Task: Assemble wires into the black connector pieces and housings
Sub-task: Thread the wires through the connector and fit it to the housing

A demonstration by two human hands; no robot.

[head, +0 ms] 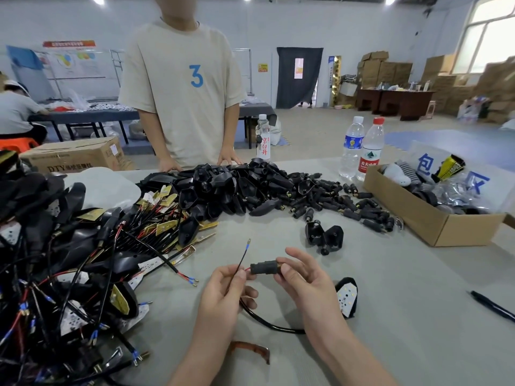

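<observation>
The small black cylindrical plastic connector piece [264, 268], light and rigid I'd judge, is hovering over the near middle of the grey table [390, 274], my right hand [303, 277] pinching its right end while my left hand [225, 285] is pinching the thin floppy red and black wires [242, 260] just left of it.

Three water bottles [352, 146] from twelve to one o'clock, two loose housings [324, 235] beside an uncountable heap [250, 188], one pen [492, 306] at three, one open carton [404, 210] at two
</observation>
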